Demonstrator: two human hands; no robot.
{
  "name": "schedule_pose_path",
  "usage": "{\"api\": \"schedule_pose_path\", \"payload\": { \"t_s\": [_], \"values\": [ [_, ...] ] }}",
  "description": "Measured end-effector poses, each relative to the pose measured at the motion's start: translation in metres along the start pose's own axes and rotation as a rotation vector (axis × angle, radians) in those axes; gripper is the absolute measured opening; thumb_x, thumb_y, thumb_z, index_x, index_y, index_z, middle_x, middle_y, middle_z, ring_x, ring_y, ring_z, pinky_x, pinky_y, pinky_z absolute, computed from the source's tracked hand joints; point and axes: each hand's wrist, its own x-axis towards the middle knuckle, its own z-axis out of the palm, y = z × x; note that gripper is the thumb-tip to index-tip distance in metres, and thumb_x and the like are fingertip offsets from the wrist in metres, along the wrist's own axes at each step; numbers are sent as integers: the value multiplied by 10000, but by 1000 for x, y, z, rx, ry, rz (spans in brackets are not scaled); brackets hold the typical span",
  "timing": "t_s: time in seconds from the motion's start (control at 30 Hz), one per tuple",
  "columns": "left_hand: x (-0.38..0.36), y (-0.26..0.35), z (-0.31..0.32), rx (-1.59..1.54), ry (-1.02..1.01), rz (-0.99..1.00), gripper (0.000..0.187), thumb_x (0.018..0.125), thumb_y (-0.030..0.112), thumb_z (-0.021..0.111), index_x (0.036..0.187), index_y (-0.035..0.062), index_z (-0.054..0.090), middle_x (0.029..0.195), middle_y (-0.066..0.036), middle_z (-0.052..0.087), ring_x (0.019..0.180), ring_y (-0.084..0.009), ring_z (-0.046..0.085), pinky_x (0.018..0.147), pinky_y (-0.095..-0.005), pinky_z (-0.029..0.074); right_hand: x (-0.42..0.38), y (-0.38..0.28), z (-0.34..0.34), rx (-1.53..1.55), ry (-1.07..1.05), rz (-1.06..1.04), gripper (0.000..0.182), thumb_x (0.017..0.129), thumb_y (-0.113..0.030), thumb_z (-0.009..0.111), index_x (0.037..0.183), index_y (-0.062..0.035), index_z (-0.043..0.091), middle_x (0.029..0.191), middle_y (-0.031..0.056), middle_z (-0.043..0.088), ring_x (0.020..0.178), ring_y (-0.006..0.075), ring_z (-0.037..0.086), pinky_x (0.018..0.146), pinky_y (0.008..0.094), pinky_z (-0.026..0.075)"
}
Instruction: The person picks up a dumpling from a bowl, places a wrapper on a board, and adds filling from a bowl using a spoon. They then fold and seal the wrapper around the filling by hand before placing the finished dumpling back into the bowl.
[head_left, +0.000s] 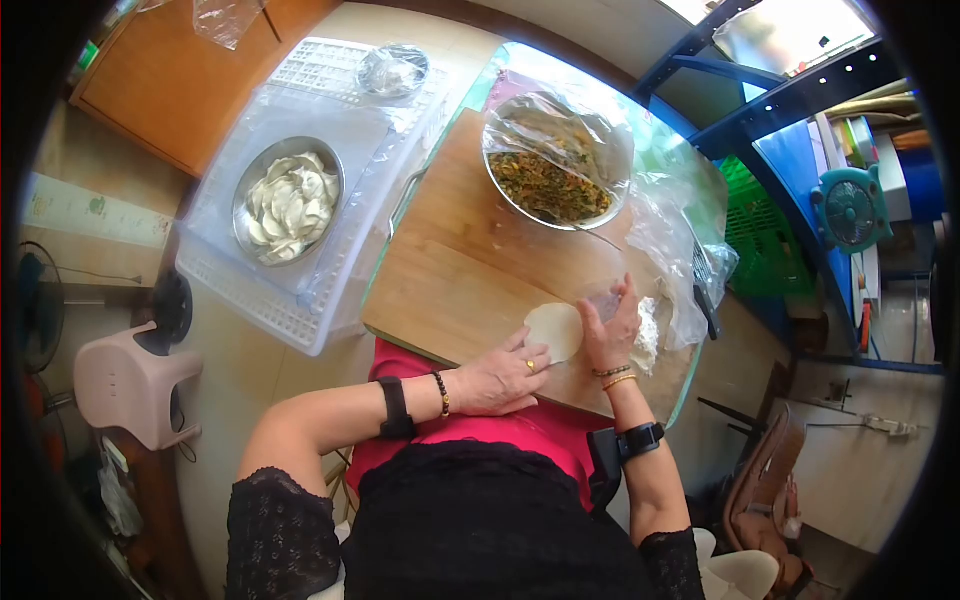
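Note:
A round, flat, pale dough wrapper (556, 333) lies on the wooden board (450, 270) near its front edge. My left hand (500, 375) rests at the wrapper's left side, fingers spread and fingertips touching its edge. To the right of the wrapper, my right hand (612, 327) is raised with its thumb and fingers apart, holding nothing visible. White flour (646, 338) lies beside it on the right. At the back of the board a metal bowl of chopped filling (550, 188) stands partly under clear plastic.
Left of the board, a bowl of white dumplings (288, 202) and a small plastic-covered bowl (392, 73) stand on a white plastic crate (310, 335). Clear plastic film (672, 235) lies on the right, near a black-handled tool (706, 312). A green crate (760, 230) stands beyond.

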Motion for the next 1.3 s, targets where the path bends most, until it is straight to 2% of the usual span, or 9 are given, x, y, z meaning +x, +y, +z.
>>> {"api": "schedule_pose_path", "payload": {
  "t_s": [0.13,0.3,0.43,0.57,0.77,0.9,1.0,1.07,1.3],
  "values": [
    [-9,3,-12,-78,95,-121,429,776,274,700,1094,22,560,1235,-178,496,1260,-337,420,1095,-528,294,-2,-4,-6,127,-23,57,745,763,-207,749,1393,-19,400,1110,165,581,1020,333,556,917,452,392],
    [-16,2,-9,-53,85,-173,474,797,287,689,1172,31,555,1301,-161,474,1290,-336,414,1102,-552,281,-22,-60,-6,-116,-216,-446,726,761,-222,740,1385,-36,416,1103,176,583,999,339,563,905,452,404],
    [-20,2,-6,18,-12,-214,498,808,327,672,1190,31,551,1312,-159,477,1307,-309,407,1104,-553,274,-9,-60,15,-209,-171,-416,744,761,-299,744,1378,-38,420,1110,164,583,1010,325,555,877,442,404],
    [-19,3,-13,58,-10,-220,514,806,344,675,1195,32,550,1289,-165,490,1297,-314,417,1110,-556,258,24,-30,22,-148,-151,-145,782,752,-394,754,1361,-28,427,1092,138,585,1007,296,559,868,433,396],
    [-24,-9,-12,88,199,-373,530,819,337,670,1223,20,539,1317,-202,470,1310,-360,396,1099,-570,266,23,-6,15,93,-30,-13,747,791,-209,734,1421,-36,370,1077,148,585,999,318,568,859,426,444],
    [-11,-17,-16,115,87,-376,518,830,325,662,1225,13,540,1339,-209,456,1315,-369,390,1099,-569,269,18,-8,-5,115,-60,66,748,790,-170,728,1429,-37,362,1090,162,585,1006,330,572,871,420,452],
    [3,-23,-3,71,79,-193,519,823,315,658,1216,0,533,1291,-230,479,1292,-379,393,1102,-547,273,15,-9,-22,94,-112,10,735,780,-139,725,1420,-39,378,1103,179,585,1004,351,571,866,425,453],
    [16,-19,3,78,17,-104,532,814,306,666,1236,15,526,1358,-216,436,1321,-371,380,1100,-549,280,15,-9,-32,105,-155,-226,698,778,-102,709,1404,-49,405,1119,194,576,981,370,566,850,432,454],
    [15,5,4,7,-103,-34,464,782,283,674,1156,33,561,1294,-172,477,1287,-326,407,1112,-549,254,-12,-40,-40,-137,-471,-554,610,798,-156,672,1369,-97,463,1217,153,516,1078,324,519,901,431,404]
  ]
}}
